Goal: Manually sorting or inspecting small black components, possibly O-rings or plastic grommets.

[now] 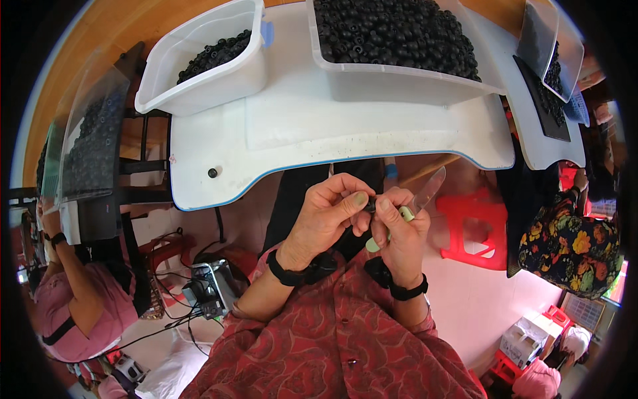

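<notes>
In front of my chest, my left hand pinches a small black part between thumb and fingertips. My right hand is closed round a small knife with a pale green handle, its blade pointing up and away to the right. The fingertips of both hands meet at the black part, which they mostly cover. A similar black piece lies alone near the left end of the white table.
On the table stand a white tub and a larger translucent bin, both holding many black parts. A red plastic stool is under the right side. People sit at both sides, beside more bins. Cables and a metal box lie lower left.
</notes>
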A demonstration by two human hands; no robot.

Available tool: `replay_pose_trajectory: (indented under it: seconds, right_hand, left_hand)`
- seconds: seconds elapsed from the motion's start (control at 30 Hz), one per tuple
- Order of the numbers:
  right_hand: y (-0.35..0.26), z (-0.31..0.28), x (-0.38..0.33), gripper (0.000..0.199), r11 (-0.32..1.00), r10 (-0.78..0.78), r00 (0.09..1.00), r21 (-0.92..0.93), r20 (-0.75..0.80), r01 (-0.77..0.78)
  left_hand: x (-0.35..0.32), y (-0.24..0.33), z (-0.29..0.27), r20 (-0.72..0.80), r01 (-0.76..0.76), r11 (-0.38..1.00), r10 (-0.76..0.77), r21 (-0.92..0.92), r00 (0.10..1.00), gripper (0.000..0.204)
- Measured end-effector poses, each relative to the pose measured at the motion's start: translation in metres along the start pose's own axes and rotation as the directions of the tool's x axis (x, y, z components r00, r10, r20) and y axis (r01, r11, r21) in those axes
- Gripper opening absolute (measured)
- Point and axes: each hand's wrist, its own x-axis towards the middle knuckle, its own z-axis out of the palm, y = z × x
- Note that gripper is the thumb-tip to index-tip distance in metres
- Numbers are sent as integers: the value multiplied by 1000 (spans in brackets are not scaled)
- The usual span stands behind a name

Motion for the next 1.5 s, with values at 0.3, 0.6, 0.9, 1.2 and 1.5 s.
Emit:
replay_pose_trajectory:
  seconds: [0.3,0.6,0.9,1.2,1.5]
  right_hand:
    - [-1,-2,-2,17,994,97,995,-46,-31,-98]
    - [-3,0,-4,17,994,103,995,-17,-17,-103]
    - [-2,-5,-4,14,985,96,995,-146,34,-90]
    - [15,-12,-2,11,744,-207,972,-628,108,228]
    - [9,-8,-4,30,387,-297,905,-829,303,404]
  left_hand:
    - [-2,-7,-2,-4,54,995,-55,-85,998,13]
    - [-3,-9,-3,20,72,983,-70,-171,997,13]
    - [-9,-9,-5,6,9,991,-8,-130,1000,15]
    - [-9,-6,-1,-5,45,982,-47,-182,999,15]
    - [-10,-8,1,-29,-9,993,6,-114,1000,15]
